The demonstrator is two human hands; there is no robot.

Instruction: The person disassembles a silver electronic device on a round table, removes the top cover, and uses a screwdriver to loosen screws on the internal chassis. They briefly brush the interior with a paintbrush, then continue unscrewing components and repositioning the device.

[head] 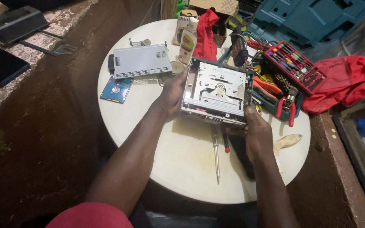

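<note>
I hold a square metal disc-drive unit (217, 90) with its top mechanism exposed, lifted a little above the round white table (148, 122). My left hand (173, 93) grips its left side. My right hand (256, 128) grips its near right corner. Below the unit, a long screwdriver (216, 156) lies on the table, pointing toward me, with a red-tipped tool (225, 141) beside it.
A grey metal cover (141, 61) and a bare hard drive (115, 89) lie at the left. A bottle (187, 42), red cloth (206, 33), a screwdriver-bit case (294, 65), pliers (284, 105) and a paintbrush (288, 141) crowd the far and right side. A teal tool case (309, 19) stands beyond.
</note>
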